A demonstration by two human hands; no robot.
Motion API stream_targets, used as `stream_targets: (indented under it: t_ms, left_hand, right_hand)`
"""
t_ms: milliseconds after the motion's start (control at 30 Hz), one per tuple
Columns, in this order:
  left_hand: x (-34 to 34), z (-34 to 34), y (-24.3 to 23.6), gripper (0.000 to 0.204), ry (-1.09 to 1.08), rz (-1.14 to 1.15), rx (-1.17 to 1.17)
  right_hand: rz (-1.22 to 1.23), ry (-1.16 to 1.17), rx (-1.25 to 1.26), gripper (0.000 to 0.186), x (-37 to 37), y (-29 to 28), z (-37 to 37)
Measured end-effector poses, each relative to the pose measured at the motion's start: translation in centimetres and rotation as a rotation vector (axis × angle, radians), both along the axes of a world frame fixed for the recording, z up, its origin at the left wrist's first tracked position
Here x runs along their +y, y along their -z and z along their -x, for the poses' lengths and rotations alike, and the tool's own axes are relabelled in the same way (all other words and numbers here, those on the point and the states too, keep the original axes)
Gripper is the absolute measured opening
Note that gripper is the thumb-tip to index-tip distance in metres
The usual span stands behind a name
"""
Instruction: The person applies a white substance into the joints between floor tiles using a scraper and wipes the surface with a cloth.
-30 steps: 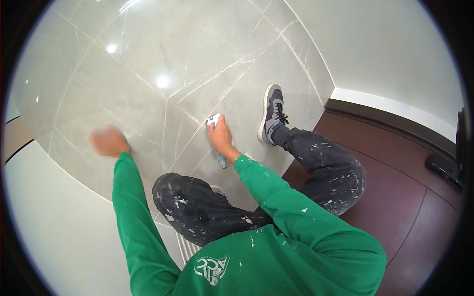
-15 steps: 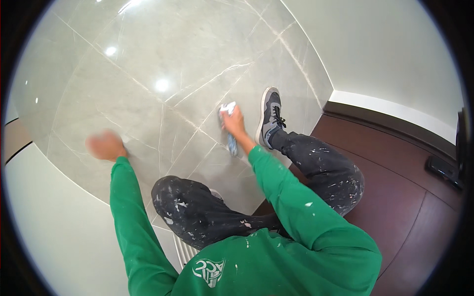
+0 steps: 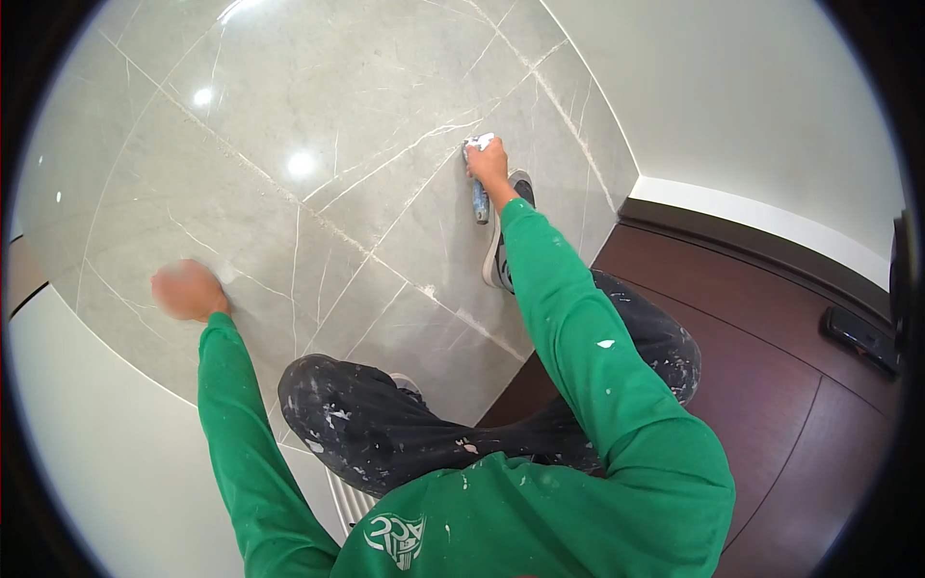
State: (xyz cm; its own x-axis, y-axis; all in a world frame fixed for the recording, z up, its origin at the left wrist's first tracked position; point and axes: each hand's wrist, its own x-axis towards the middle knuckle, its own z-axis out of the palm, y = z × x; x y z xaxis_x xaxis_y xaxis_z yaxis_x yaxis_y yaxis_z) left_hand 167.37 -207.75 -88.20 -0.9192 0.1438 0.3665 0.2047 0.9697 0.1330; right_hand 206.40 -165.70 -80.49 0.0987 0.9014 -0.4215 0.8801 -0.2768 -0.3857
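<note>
Held in my right hand [image 3: 489, 162] is a slim hand tool [image 3: 480, 204] with a worn blue-grey handle. White stuff covers its front end, and my fingers hide much of it, so its exact kind cannot be told. The hand is closed on it over the floor, partly in front of my right shoe. On the left, my left hand [image 3: 189, 289] is at the grey veined tile floor [image 3: 241, 173]. Its fingers are smeared by motion, so whether they are open or closed is unclear. Pale, rough lines run along the tile joints [image 3: 332, 229].
My right shoe [image 3: 494, 255] and paint-spotted knees [image 3: 337, 409] frame the near floor. A pale wall [image 3: 742, 106] with a white base strip [image 3: 752, 207] rises at right. The dark red-brown panel [image 3: 713, 318] lies below it, with a black handle-like fitting [image 3: 860, 339]. A white surface [image 3: 106, 433] borders the left.
My right hand has moved farther away and slightly right with the tool, now overlapping my right shoe. The whole view has shifted slightly. My left hand stays near the same patch, still blurred.
</note>
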Motion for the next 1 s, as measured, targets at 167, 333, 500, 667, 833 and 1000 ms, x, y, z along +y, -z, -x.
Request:
stream_targets:
  t_ms: [167, 333, 500, 667, 833, 1000]
  left_hand:
    - [0.0, -0.1, -0.2, 0.052, -0.010, -0.016, -0.007]
    - [0.2, -0.3, -0.7, 0.051, -0.004, -0.040, -0.029]
    - [0.2, -0.2, -1.0, 0.051, 0.004, -0.001, 0.005]
    - [0.1, 0.1, -0.6, 0.052, 0.000, -0.028, -0.011]
    - [-0.1, -0.1, -0.7, 0.052, -0.003, -0.027, -0.013]
    - [0.3, -0.3, -1.0, 0.053, -0.005, -0.014, -0.050]
  right_hand:
    - [-0.019, -0.008, -0.098, 0.046, -3.5, 0.7, 0.7]
    - [-0.131, -0.155, -0.106, 0.046, -11.7, -0.3, 2.2]
    - [-0.048, -0.157, -0.062, 0.041, -18.8, -1.7, 4.3]
    - [0.005, -0.210, -0.024, 0.041, -25.7, -2.8, 6.2]
    - [0.093, -0.101, -0.021, 0.041, -28.0, -3.0, 7.2]
    - [0.125, -0.124, -0.040, 0.041, -29.1, -2.4, 7.3]
